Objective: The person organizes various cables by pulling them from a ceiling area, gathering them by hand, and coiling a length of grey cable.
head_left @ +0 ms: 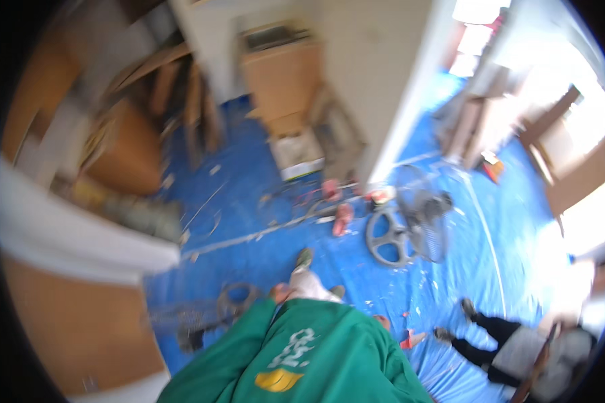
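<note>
Clock read from view centre
Grey round base [238, 301] at 7 o'clock, just left of your left hand [280, 293]; your right hand [383, 322], 5 o'clock; blur hides both grips, cannot tell whether you hold anything
Grey fan [428, 225], 3 o'clock, apart from both
Stance suggests you are mid-step: plant each foot flat on the blue sheet [195, 272], clear of the red slipper-like item [343, 219] near centre
Containers: brown carton [128, 151], between 9 and 10, contents hidden; tall carton [282, 77], 12, dark object [274, 36] on top; pale box [297, 154] below it, contents blurred
</note>
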